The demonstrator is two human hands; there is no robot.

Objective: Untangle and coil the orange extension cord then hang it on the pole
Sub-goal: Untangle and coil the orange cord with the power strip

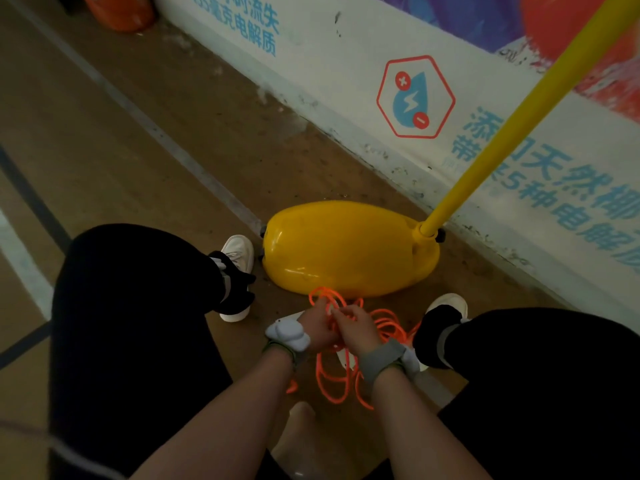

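The orange extension cord lies in tangled loops on the brown floor between my feet, just in front of the yellow pole base. My left hand and my right hand sit close together over the tangle, and both grip strands of the cord, with one loop standing up above my fingers. The yellow pole rises from the right end of the base and slants toward the upper right. Part of the cord is hidden under my hands and wrists.
A white wall with a printed banner runs diagonally behind the base. My two shoes flank the cord, and my dark-trousered knees fill both sides. An orange object stands at the top left. Floor lines cross the left.
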